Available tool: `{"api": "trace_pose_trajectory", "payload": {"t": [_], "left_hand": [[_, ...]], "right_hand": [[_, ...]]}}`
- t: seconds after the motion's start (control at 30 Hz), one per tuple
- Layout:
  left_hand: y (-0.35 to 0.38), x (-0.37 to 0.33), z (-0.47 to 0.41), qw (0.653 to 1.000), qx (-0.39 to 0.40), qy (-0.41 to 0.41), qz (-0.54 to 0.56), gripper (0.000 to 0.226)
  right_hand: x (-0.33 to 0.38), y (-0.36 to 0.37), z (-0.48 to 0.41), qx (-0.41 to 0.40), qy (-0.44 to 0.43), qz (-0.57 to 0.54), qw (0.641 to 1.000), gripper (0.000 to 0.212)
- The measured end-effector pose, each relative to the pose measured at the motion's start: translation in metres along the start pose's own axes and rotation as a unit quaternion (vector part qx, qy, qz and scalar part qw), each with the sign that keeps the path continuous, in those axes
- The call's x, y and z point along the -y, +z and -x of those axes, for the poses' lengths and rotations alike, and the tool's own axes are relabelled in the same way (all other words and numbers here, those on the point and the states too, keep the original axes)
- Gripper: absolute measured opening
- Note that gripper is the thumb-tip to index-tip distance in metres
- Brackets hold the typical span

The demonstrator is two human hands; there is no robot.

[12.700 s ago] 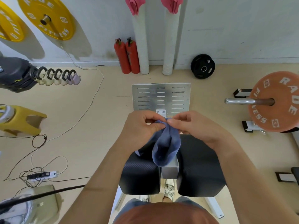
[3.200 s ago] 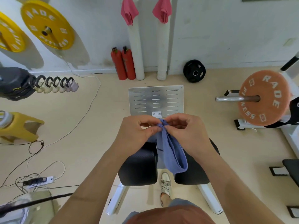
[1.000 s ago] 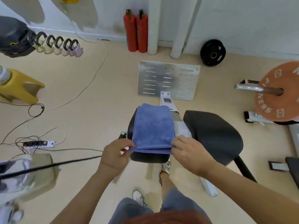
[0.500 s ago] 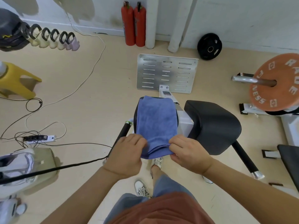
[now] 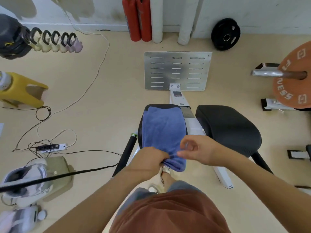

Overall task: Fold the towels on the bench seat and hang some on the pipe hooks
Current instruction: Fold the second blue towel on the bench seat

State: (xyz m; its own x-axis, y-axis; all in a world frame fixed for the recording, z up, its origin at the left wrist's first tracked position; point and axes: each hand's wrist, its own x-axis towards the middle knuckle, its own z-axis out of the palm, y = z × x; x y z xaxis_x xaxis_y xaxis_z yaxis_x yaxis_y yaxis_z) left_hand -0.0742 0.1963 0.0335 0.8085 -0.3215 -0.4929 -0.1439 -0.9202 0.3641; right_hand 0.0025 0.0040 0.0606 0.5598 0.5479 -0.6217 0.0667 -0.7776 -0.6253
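We see the left hand (image 5: 148, 159) curled over the near end of the folded blue terry towel (image 5: 163, 130), gripping the bunched edge. The right hand (image 5: 199, 151) sits just beside it, fingers loosely bent with a fingertip (image 5: 179, 154) at the towel's near edge; blur keeps us from telling whether it pinches the cloth. The towel lies lengthwise on the left black padded seat cushion (image 5: 140, 126), its near end overhanging the cushion. A white metal frame rail (image 5: 193, 125) separates this cushion from a second, bare black cushion (image 5: 228, 130). Beyond them we find a slotted silver metal footplate (image 5: 176, 71), then two red fire extinguishers (image 5: 138, 19) beside white wall pipes (image 5: 157, 19).
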Motion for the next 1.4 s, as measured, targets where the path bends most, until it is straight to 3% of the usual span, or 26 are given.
{"api": "trace_pose_trajectory", "payload": {"t": [0.03,0.1,0.17,0.23,0.3,0.37,0.43,0.6,0.67,0.77,0.9,1.17,1.4], "left_hand": [[-0.006,0.006,-0.005,1.000,0.010,0.010,0.014,0.014],[-0.012,0.015,-0.011,0.997,0.033,0.028,0.068,0.016],[-0.017,0.018,-0.009,0.992,0.067,0.043,0.096,0.024],[-0.017,0.017,-0.004,0.989,0.098,0.066,0.091,0.018],[-0.016,0.016,0.005,0.983,0.128,0.086,0.098,0.019],[-0.016,0.017,0.017,0.975,0.161,0.104,0.116,0.020],[-0.018,0.018,0.029,0.967,0.188,0.117,0.123,0.020],[-0.029,0.019,0.049,0.960,0.227,0.118,0.111,0.019],[-0.037,0.020,0.055,0.965,0.213,0.110,0.106,0.018],[-0.059,0.024,0.060,0.979,0.112,0.081,0.149,0.020],[-0.103,0.023,0.063,0.967,-0.028,0.077,0.240,0.022],[-0.154,0.012,0.071,0.940,-0.242,0.103,0.219,0.008],[-0.167,0.006,0.082,0.909,-0.332,0.130,0.216,0.012]], "right_hand": [[-0.008,-0.005,-0.012,-0.022,0.051,-0.007,0.998,0.035],[-0.022,-0.004,-0.030,0.017,0.165,-0.090,0.982,0.052],[-0.030,0.010,-0.039,0.087,0.236,-0.303,0.919,0.059],[-0.031,0.029,-0.045,0.079,0.235,-0.476,0.843,0.055],[-0.027,0.045,-0.050,0.049,0.218,-0.561,0.797,0.049],[-0.019,0.055,-0.055,0.035,0.214,-0.609,0.763,0.043],[-0.016,0.060,-0.059,0.023,0.215,-0.622,0.753,0.037],[-0.004,0.058,-0.063,-0.040,0.229,-0.609,0.758,0.041],[0.002,0.051,-0.062,-0.091,0.197,-0.555,0.803,0.045],[0.029,0.027,-0.046,-0.151,0.072,-0.413,0.895,0.024],[0.075,-0.015,-0.014,-0.164,-0.061,-0.282,0.943,0.021],[0.132,-0.047,0.031,-0.171,-0.176,-0.217,0.945,0.022],[0.152,-0.057,0.041,-0.206,-0.186,-0.192,0.941,0.018]]}}
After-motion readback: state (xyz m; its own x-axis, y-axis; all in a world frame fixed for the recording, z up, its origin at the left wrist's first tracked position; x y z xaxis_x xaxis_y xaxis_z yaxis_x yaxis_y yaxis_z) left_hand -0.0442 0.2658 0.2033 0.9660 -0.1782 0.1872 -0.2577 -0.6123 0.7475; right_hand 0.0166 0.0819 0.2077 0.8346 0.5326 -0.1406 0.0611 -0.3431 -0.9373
